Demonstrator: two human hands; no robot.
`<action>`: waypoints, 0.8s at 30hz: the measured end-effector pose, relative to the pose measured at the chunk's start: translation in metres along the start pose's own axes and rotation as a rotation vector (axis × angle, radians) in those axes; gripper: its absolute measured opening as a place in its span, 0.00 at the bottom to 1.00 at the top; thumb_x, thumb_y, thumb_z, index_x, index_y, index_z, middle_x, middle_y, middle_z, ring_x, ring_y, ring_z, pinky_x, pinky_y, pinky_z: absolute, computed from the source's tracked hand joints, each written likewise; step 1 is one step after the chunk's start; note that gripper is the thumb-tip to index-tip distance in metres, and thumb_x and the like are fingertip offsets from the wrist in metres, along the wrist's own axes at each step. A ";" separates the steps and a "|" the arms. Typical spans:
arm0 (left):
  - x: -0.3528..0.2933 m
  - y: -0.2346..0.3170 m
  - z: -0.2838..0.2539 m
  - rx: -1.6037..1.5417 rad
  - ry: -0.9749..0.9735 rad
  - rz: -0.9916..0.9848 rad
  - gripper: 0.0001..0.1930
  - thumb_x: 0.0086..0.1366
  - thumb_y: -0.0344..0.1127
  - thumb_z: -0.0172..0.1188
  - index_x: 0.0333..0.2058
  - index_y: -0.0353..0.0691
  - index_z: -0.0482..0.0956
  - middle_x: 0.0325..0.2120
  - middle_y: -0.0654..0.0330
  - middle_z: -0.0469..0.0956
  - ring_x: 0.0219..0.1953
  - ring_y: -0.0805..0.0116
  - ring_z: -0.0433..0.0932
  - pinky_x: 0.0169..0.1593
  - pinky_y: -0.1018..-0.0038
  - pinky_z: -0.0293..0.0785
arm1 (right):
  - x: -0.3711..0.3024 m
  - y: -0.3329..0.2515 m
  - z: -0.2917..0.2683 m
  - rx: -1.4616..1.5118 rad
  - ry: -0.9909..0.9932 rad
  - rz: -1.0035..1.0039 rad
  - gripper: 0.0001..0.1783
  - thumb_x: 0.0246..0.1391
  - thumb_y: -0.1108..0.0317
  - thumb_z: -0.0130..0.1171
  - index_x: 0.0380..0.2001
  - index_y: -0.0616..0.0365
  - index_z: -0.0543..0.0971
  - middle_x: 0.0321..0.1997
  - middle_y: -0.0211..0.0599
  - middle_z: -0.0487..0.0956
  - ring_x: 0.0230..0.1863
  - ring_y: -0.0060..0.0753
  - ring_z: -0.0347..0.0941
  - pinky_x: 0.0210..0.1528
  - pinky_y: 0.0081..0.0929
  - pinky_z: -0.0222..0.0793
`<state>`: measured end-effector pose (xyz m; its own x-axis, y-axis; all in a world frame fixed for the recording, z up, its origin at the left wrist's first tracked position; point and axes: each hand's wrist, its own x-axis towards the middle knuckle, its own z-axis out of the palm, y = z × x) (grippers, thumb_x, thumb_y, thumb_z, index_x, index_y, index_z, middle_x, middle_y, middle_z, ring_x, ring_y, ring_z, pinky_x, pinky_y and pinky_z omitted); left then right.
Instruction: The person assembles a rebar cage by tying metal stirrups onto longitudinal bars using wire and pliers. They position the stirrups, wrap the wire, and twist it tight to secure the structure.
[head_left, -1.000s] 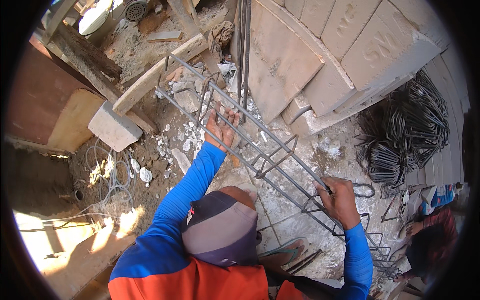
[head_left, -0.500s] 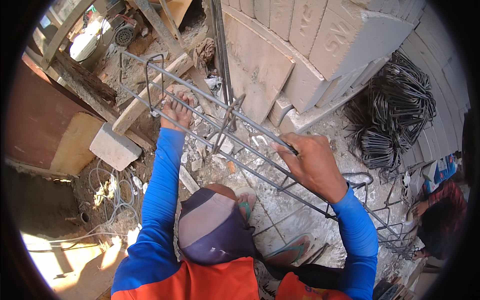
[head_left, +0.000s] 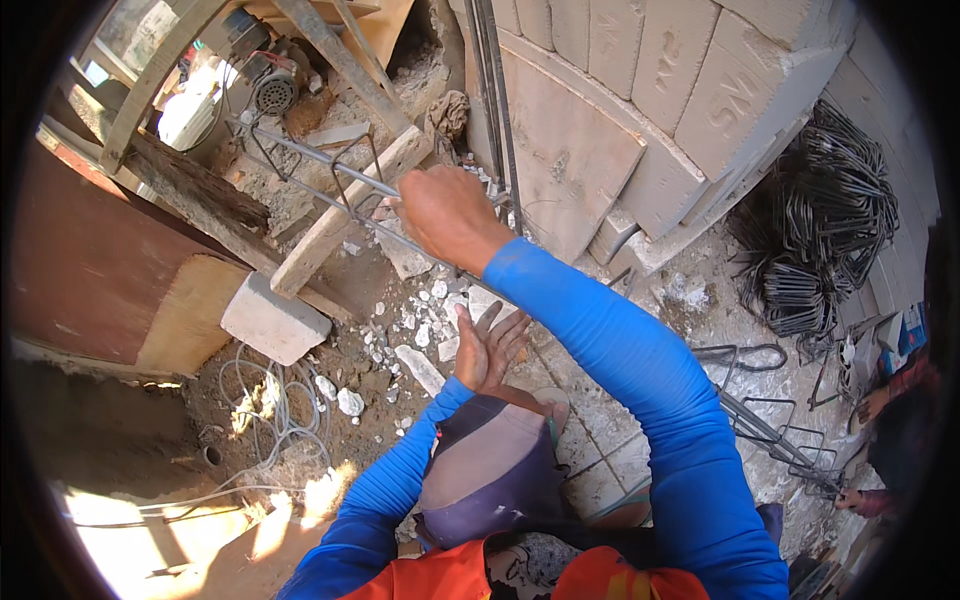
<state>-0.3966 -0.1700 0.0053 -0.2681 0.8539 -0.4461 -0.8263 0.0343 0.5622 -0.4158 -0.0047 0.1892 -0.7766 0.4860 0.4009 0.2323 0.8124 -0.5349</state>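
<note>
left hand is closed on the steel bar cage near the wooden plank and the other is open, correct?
Wrong hand: the head view shows the right hand closed on the steel bar cage near the wooden plank; the left hand is open.

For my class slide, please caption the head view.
Right hand gripping a steel rebar cage, left hand open nearby, pale stacked blocks beyond.

The rebar cage (head_left: 330, 161) stretches from the upper left of the frame to the lower right, crossing a timber plank (head_left: 308, 256), with a block (head_left: 275, 318) and then coiled cable (head_left: 290, 437) below that, stacked blocks (head_left: 670, 85) at upper right and piled stirrups (head_left: 820, 230) at right.
</note>
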 end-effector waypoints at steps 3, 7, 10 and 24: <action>0.005 -0.006 0.042 0.025 -0.071 0.142 0.44 0.73 0.69 0.36 0.72 0.38 0.48 0.66 0.46 0.63 0.68 0.52 0.62 0.69 0.57 0.61 | 0.035 -0.004 0.017 -0.014 0.089 -0.028 0.14 0.56 0.63 0.61 0.24 0.62 0.83 0.26 0.58 0.81 0.32 0.62 0.80 0.35 0.53 0.74; 0.011 0.009 0.044 0.118 -0.035 0.235 0.34 0.78 0.61 0.35 0.69 0.40 0.53 0.64 0.52 0.67 0.65 0.56 0.68 0.67 0.58 0.66 | 0.066 -0.030 0.019 -0.073 0.146 -0.096 0.12 0.56 0.65 0.59 0.25 0.59 0.84 0.26 0.55 0.82 0.31 0.57 0.82 0.33 0.49 0.75; 0.014 0.010 0.036 0.047 -0.050 0.204 0.32 0.78 0.59 0.35 0.68 0.41 0.55 0.62 0.52 0.70 0.63 0.55 0.71 0.65 0.58 0.69 | 0.071 -0.051 -0.010 -0.155 0.368 -0.122 0.12 0.58 0.64 0.57 0.28 0.57 0.85 0.25 0.52 0.83 0.30 0.52 0.83 0.31 0.47 0.75; 0.037 0.009 0.050 0.208 0.161 0.388 0.22 0.78 0.44 0.45 0.59 0.32 0.63 0.49 0.42 0.78 0.51 0.54 0.79 0.57 0.64 0.73 | -0.157 0.037 -0.196 -0.202 0.120 0.162 0.13 0.64 0.61 0.58 0.41 0.60 0.82 0.35 0.50 0.81 0.40 0.57 0.78 0.42 0.45 0.72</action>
<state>-0.3890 -0.1126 0.0289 -0.6249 0.7331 -0.2684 -0.5371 -0.1542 0.8293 -0.1701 0.0120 0.2521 -0.6475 0.6399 0.4138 0.4692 0.7627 -0.4452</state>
